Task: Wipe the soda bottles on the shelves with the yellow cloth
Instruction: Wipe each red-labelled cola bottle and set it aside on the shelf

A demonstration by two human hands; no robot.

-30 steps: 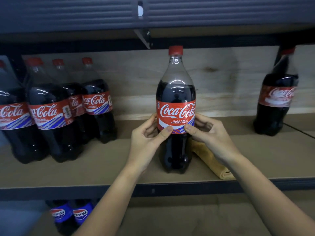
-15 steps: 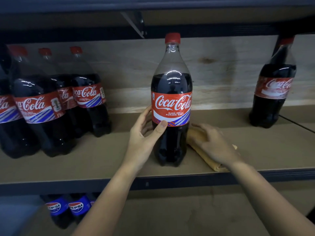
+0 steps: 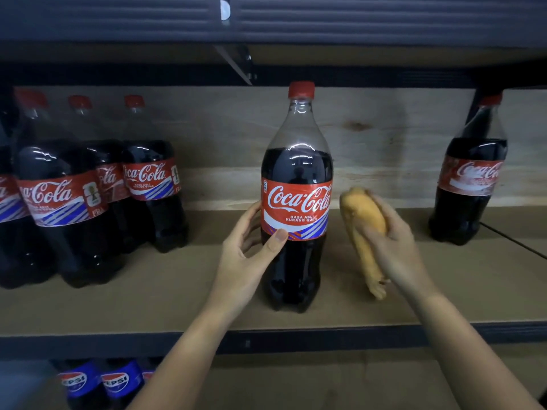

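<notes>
A tall Coca-Cola bottle [image 3: 297, 179] with a red cap stands upright in the middle of the wooden shelf [image 3: 165, 294]. My left hand [image 3: 247, 255] holds its left side at the label's lower edge, thumb across the front. My right hand [image 3: 390, 244] grips the bunched yellow cloth [image 3: 362, 229], lifted off the shelf just right of the bottle and apart from it. The cloth's lower end hangs down below my palm.
Several Coca-Cola bottles [image 3: 68, 208] crowd the shelf's left end, and a single one [image 3: 470, 184] stands at the far right. Pepsi bottles [image 3: 97, 383] sit on the shelf below. A dark shelf beam [image 3: 384, 34] runs overhead.
My right hand left the bottle's label, dropped onto the cloth lying on the shelf, then gripped it and raised it beside the bottle. My left hand has stayed on the bottle.
</notes>
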